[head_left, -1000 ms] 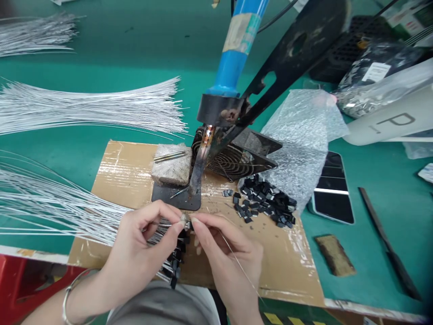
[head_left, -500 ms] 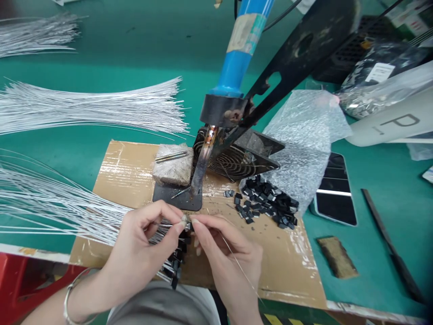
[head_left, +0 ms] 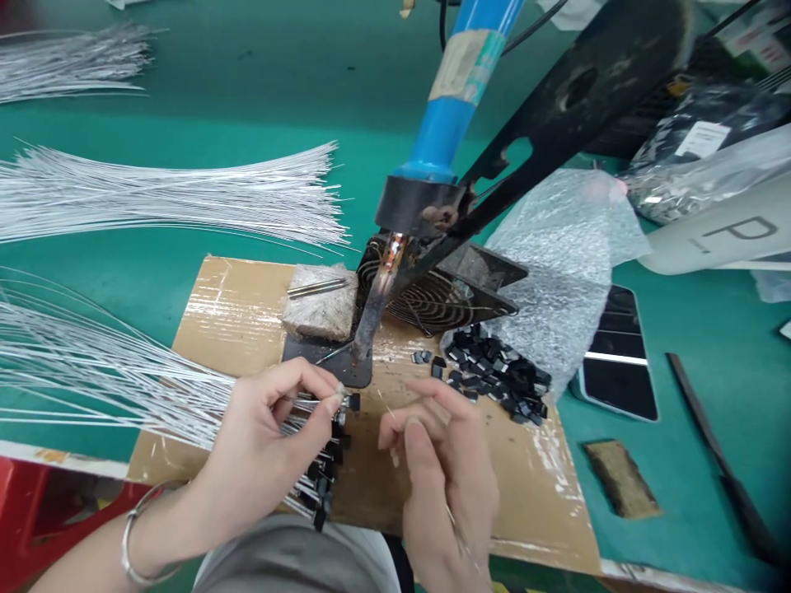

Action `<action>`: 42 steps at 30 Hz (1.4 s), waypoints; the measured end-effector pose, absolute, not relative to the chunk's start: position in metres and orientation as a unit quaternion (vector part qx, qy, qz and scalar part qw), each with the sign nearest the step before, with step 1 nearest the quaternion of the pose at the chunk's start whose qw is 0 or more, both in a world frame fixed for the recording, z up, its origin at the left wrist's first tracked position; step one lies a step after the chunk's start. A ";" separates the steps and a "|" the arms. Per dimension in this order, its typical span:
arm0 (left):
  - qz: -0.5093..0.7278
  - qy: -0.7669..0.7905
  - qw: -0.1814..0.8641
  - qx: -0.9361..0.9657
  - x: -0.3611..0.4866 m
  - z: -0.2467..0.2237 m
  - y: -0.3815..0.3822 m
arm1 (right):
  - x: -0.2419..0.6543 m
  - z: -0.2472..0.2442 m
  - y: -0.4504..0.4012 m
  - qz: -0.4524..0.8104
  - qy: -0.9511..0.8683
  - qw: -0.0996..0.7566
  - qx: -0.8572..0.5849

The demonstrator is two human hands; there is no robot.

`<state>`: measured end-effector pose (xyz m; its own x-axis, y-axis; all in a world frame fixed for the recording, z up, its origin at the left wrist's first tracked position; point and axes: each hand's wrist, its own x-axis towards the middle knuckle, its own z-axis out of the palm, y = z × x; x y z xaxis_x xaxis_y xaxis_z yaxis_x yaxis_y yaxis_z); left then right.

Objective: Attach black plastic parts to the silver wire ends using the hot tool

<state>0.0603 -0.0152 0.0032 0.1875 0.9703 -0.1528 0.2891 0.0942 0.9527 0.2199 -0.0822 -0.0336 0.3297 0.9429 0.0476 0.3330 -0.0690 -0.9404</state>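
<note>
My left hand pinches the end of a white wire between thumb and forefinger, and a small black connector sticks out just past the fingertips. Under that hand lies a bundle of white wires, several tipped with black connectors. My right hand is a short way to the right, fingers curled round a thin solder wire; its forefinger is lifted, pointing toward the pile of loose black connectors. A blue-handled soldering iron is fixed in a black stand, its tip above a dark pad.
A cardboard sheet covers the work area. On it are a wrapped block with metal rods and a small fan. Bubble wrap, a phone, a brown sponge and a file lie rightward. More wires lie behind.
My right hand has drawn away from the connector, to the right, and its forefinger has lifted. The left hand keeps its pinch in nearly the same place.
</note>
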 end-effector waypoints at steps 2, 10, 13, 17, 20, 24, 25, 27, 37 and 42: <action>0.335 0.543 0.501 0.585 0.061 0.004 -0.014 | 0.222 -0.029 -0.083 0.316 -0.474 0.462 -0.680; 0.328 0.549 0.499 0.585 0.063 0.004 -0.008 | 0.221 -0.020 -0.078 0.377 -0.539 0.420 -0.625; 0.325 0.552 0.490 0.592 0.064 0.003 -0.007 | 0.217 -0.019 -0.075 0.348 -0.560 0.425 -0.619; 0.308 0.571 0.485 0.586 0.063 0.002 -0.006 | 0.214 -0.017 -0.076 0.332 -0.501 0.461 -0.653; 0.300 0.575 0.484 0.587 0.062 0.001 -0.005 | 0.214 -0.019 -0.075 0.336 -0.460 0.481 -0.666; 0.305 0.572 0.487 0.585 0.063 0.001 -0.003 | 0.211 -0.025 -0.070 0.313 -0.462 0.523 -0.645; 0.306 0.572 0.489 0.584 0.063 0.002 -0.003 | 0.210 -0.025 -0.068 0.309 -0.464 0.531 -0.638; 0.310 0.570 0.490 0.582 0.064 0.003 -0.002 | 0.208 -0.026 -0.065 0.311 -0.462 0.544 -0.628; 0.346 0.562 0.469 0.587 0.069 0.006 -0.001 | 0.202 -0.021 -0.060 0.322 -0.436 0.559 -0.627; 0.346 0.558 0.477 0.584 0.071 0.010 0.004 | 0.203 -0.021 -0.057 0.325 -0.427 0.561 -0.630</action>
<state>0.0711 0.0037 0.0096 0.1369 0.9822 -0.1288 0.3210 0.0790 0.9438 0.2031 -0.0574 -0.0213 0.4239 0.9029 0.0711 0.1742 -0.0042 -0.9847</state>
